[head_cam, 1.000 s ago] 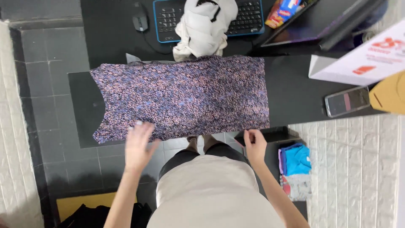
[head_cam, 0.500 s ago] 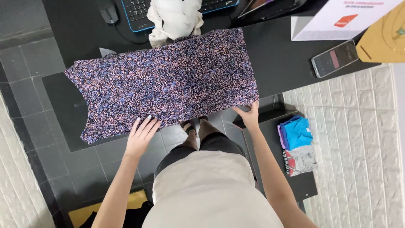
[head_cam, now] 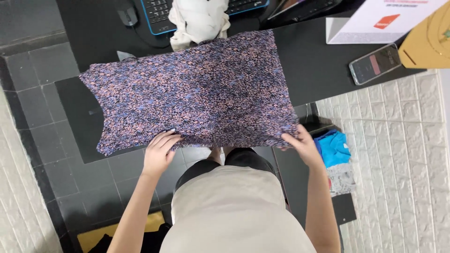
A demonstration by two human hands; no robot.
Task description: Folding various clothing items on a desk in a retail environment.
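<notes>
A purple and pink speckled garment point(head_cam: 197, 93) lies spread flat across a black table point(head_cam: 318, 65). My left hand point(head_cam: 159, 152) pinches its near hem left of centre, fingers curled over the cloth. At the near right corner of the garment my right hand point(head_cam: 300, 143) grips the hem as well. Both hands sit at the table's near edge, just in front of my body.
A crumpled white cloth point(head_cam: 197, 21) lies on a blue-edged keyboard point(head_cam: 159, 9) at the back, with a mouse point(head_cam: 126, 16) to its left. A phone point(head_cam: 375, 63), a white box point(head_cam: 375, 21) and a tan cardboard piece point(head_cam: 429, 44) sit right. Blue cloth point(head_cam: 333, 147) lies on a low shelf.
Both hands have gone from resting open near the hem to closing on the garment's near edge. The view has shifted, so the table sits higher and more tilted.
</notes>
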